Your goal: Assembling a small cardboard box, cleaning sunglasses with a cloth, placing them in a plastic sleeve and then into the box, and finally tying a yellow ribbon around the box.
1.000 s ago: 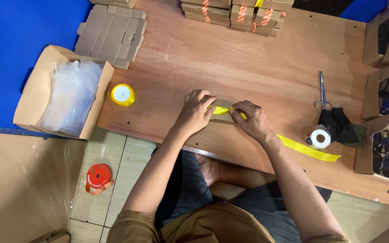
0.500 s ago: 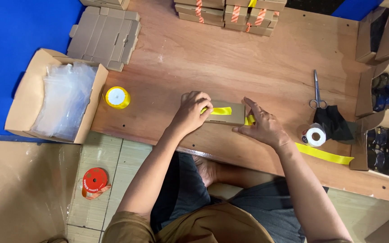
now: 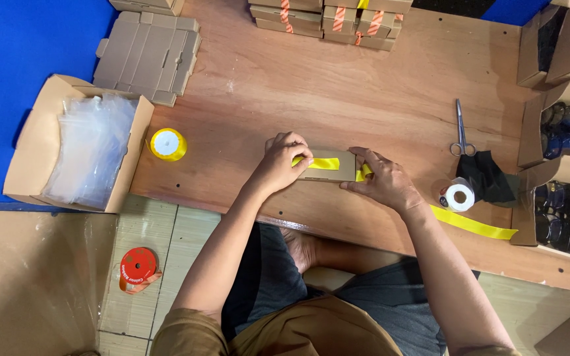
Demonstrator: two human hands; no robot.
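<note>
both hands (image 3: 285, 161) (image 3: 380, 179) press a yellow ribbon (image 3: 328, 163) across a small brown box (image 3: 343, 173)

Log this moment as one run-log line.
left hand: pressing yellow ribbon onto small cardboard box | right hand: steadying box end | surface: wooden table

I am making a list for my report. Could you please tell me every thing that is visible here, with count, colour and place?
small box: 1, brown, under both hands
yellow ribbon: 1, across the box, trailing right
ribbon spool: 1, yellow, left of hands
tape roll: 1, white, right
scissors: 1, silver, right
bag carton: 1, holding clear bags, left
flat cartons: stack, brown, upper left
red spool: 1, floor
left hand: on ribbon
right hand: on box end
</note>
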